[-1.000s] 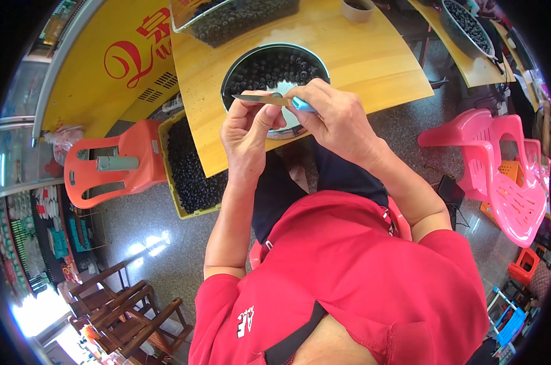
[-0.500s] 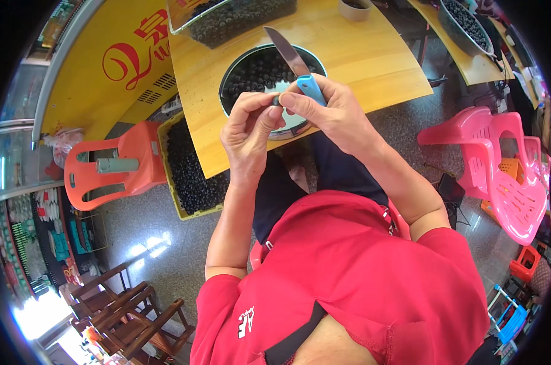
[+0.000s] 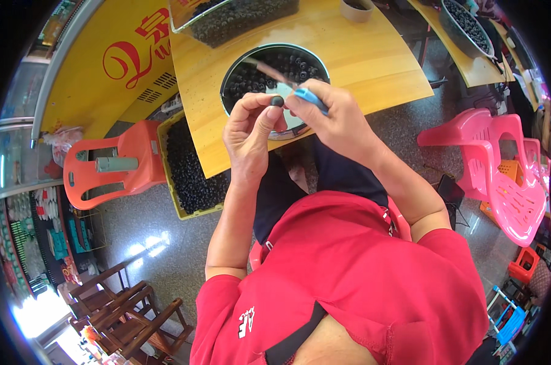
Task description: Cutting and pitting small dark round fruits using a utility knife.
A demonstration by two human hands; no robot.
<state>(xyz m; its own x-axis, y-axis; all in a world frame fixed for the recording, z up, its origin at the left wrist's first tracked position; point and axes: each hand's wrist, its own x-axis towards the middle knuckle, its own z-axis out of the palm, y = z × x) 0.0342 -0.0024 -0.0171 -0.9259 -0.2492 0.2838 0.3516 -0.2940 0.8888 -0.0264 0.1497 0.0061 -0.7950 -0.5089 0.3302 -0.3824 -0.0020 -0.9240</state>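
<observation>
My left hand [image 3: 246,131] pinches a small, dark, round fruit [image 3: 277,101] between thumb and fingertips, above the near side of a round bowl. My right hand [image 3: 342,118] grips a knife [image 3: 312,100] by its light blue handle, close to the left fingertips. The blade, slightly blurred, points up and left over the bowl. Many similar dark fruits [image 3: 242,85] lie in this bowl, and part of its white bottom [image 3: 276,90] shows. Both hands hide the bowl's near edge in places. Whether the blade touches the held fruit, I cannot tell.
The bowl stands on a yellow wooden table [image 3: 373,73], with a clear tub [image 3: 239,24] of dark fruits and a small cup [image 3: 355,11] behind. Beside it are a yellow crate [image 3: 193,213] of fruits and an orange stool [image 3: 135,146]. A pink chair [image 3: 470,143] stands at right.
The knife blade has swung left and lower over the bowl. My right thumb has shifted from the fruit toward the handle, leaving more of the fruit showing in my left fingers.
</observation>
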